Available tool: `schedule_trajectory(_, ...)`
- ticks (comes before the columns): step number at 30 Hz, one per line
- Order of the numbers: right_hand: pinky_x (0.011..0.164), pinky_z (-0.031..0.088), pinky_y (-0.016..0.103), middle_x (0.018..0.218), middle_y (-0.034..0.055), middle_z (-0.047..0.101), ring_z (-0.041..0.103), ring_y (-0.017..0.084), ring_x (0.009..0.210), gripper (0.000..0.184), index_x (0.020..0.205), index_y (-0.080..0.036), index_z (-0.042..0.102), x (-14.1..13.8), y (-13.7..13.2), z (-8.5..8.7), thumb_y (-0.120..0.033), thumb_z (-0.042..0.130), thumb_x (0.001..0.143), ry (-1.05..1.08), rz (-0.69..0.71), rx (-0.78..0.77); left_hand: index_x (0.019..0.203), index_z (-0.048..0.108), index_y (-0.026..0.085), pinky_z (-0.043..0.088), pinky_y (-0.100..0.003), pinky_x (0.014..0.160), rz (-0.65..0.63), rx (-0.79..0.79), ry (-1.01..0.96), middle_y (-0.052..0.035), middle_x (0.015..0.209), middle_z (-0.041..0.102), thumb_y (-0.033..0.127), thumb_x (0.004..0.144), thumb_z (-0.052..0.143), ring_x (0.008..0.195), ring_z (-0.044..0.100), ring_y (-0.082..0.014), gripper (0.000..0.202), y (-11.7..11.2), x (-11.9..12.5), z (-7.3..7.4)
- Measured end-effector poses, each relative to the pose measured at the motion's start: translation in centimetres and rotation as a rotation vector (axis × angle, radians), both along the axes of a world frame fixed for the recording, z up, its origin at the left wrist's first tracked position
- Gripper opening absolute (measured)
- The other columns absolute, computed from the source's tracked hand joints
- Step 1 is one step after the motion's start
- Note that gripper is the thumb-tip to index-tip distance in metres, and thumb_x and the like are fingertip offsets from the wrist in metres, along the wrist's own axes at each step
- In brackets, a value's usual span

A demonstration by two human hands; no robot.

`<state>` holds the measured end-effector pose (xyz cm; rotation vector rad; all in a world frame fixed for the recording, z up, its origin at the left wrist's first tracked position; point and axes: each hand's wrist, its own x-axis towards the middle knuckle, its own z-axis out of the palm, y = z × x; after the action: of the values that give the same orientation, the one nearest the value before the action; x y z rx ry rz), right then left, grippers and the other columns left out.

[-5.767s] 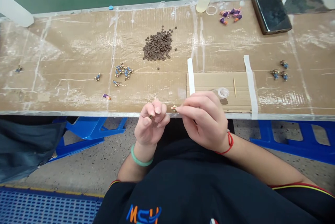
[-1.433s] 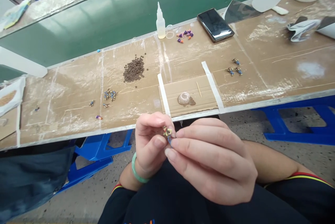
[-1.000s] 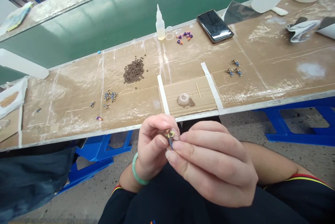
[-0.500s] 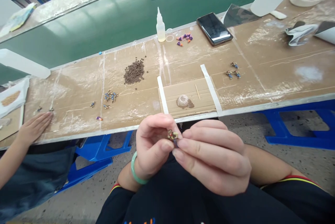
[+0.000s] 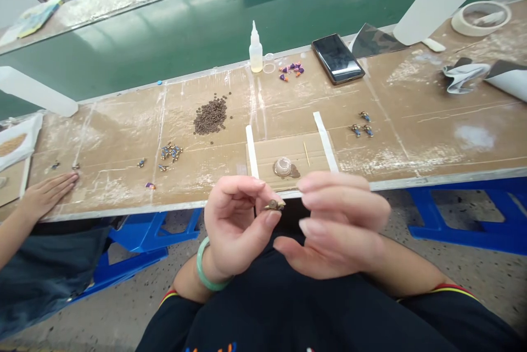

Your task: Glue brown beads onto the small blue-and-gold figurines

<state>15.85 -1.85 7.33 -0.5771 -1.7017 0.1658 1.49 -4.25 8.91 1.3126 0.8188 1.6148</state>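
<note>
Between thumb and fingertips, my left hand (image 5: pixel 239 228) pinches a tiny figurine (image 5: pixel 274 206) with a brown, round part facing me. My right hand (image 5: pixel 341 225) is just to its right, apart from it, fingers spread and slightly blurred, with nothing seen in them. Beyond the hands, a cardboard piece (image 5: pixel 263 149) is held by white tape strips. On it sit a small clear cup (image 5: pixel 283 166) beside a dark wet spot and a wooden toothpick (image 5: pixel 307 153). Several similar blue and brown figurines (image 5: pixel 172 151) lie in a cluster to the left; three more figurines (image 5: pixel 365 117) lie to the right.
A heap of small brown discs (image 5: pixel 211 116), a dropper bottle (image 5: pixel 256 49), purple and orange pieces (image 5: pixel 292 69) and a phone (image 5: pixel 337 58) are on the table. A tape roll (image 5: pixel 481 18) lies far right. At left rests another person's hand (image 5: pixel 49 193). Blue stools (image 5: pixel 152 236) stand below.
My right hand has let go of the figurine and drawn back to the right, its fingers opening. The figurine stays in my left hand, turned to show its brown round part.
</note>
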Motion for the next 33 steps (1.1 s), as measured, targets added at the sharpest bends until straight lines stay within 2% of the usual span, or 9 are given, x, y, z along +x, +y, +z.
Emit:
schedule_trajectory(3, 0.1, 0.059, 0.039, 0.113, 0.0082, 0.063, 0.062, 0.021, 0.112, 0.018, 0.106, -0.016, 0.063, 0.8, 1.7, 0.8, -0.031, 0.067, 0.097, 0.013, 0.128, 0.057, 0.109, 0.067, 0.024, 0.049, -0.017, 0.054, 0.044, 0.01, 0.083, 0.0008, 0.081, 0.069, 0.021, 0.087, 0.076, 0.061, 0.057, -0.0077, 0.024, 0.1, 0.1, 0.3)
schedule_trajectory(7, 0.109, 0.052, 0.048, 0.124, 0.0109, 0.064, 0.056, 0.026, 0.129, 0.021, 0.112, -0.017, 0.063, 2.2, 3.0, 1.5, -0.028, 0.07, 0.095, -0.16, 0.186, 0.003, 0.106, 0.067, 0.023, 0.047, -0.016, 0.051, 0.043, -0.025, 0.123, 0.0025, 0.078, 0.064, 0.022, 0.085, 0.077, 0.056, 0.054, -0.0064, 0.023, 0.3, 0.5, 0.6)
schedule_trajectory(10, 0.111, 0.051, 0.048, 0.125, 0.0087, 0.065, 0.054, 0.026, 0.132, 0.018, 0.11, -0.019, 0.065, 2.7, 3.1, 1.3, -0.024, 0.071, 0.093, -0.19, 0.173, -0.015, 0.103, 0.066, 0.023, 0.048, -0.016, 0.052, 0.037, -0.081, 0.12, 0.0028, 0.078, 0.062, 0.023, 0.084, 0.077, 0.057, 0.054, -0.0062, 0.022, 0.4, 0.9, 0.8)
schedule_trajectory(14, 0.109, 0.053, 0.048, 0.124, 0.0073, 0.067, 0.056, 0.026, 0.132, 0.019, 0.111, -0.021, 0.065, 3.0, 3.2, 0.7, -0.026, 0.071, 0.094, -0.191, 0.132, 0.0, 0.101, 0.063, 0.023, 0.049, -0.017, 0.055, 0.004, -0.191, 0.108, 0.0021, 0.079, 0.064, 0.024, 0.084, 0.077, 0.059, 0.055, -0.0071, 0.022, 0.4, 1.3, 1.0)
schedule_trajectory(20, 0.108, 0.054, 0.046, 0.122, 0.007, 0.069, 0.057, 0.025, 0.129, 0.017, 0.107, -0.02, 0.065, 3.6, 3.5, 0.5, -0.022, 0.071, 0.091, -0.2, 0.108, 0.01, 0.099, 0.059, 0.023, 0.047, -0.018, 0.055, -0.114, -0.411, -0.042, 0.0047, 0.071, 0.06, 0.03, 0.081, 0.083, 0.059, 0.055, -0.0081, 0.031, 0.7, 2.0, 1.4)
schedule_trajectory(26, 0.113, 0.051, 0.048, 0.122, 0.0078, 0.07, 0.056, 0.028, 0.13, 0.029, 0.11, -0.02, 0.067, 4.3, 3.6, 0.6, -0.043, 0.074, 0.094, -0.246, 0.17, -0.091, 0.11, 0.057, 0.025, 0.047, -0.019, 0.056, -0.193, -0.521, -0.136, 0.0064, 0.071, 0.061, 0.031, 0.08, 0.084, 0.059, 0.054, -0.0075, 0.04, 1.1, 2.4, 1.3)
schedule_trajectory(30, 0.116, 0.049, 0.043, 0.121, 0.0084, 0.071, 0.055, 0.027, 0.131, 0.032, 0.109, -0.018, 0.069, 4.6, 3.7, 0.4, -0.045, 0.075, 0.093, -0.248, 0.177, -0.081, 0.112, 0.057, 0.025, 0.048, -0.019, 0.06, -0.182, -0.534, -0.157, 0.0066, 0.072, 0.063, 0.029, 0.08, 0.084, 0.061, 0.055, -0.0068, 0.041, 1.1, 2.6, 1.1)
schedule_trajectory(33, 0.116, 0.049, 0.044, 0.124, 0.0078, 0.071, 0.055, 0.027, 0.132, 0.035, 0.111, -0.018, 0.069, 4.6, 3.8, 0.2, -0.05, 0.07, 0.096, -0.245, 0.154, -0.056, 0.112, 0.057, 0.024, 0.049, -0.019, 0.06, -0.165, -0.541, -0.145, 0.0059, 0.074, 0.064, 0.032, 0.079, 0.085, 0.061, 0.056, -0.0071, 0.044, 1.0, 2.7, 1.2)
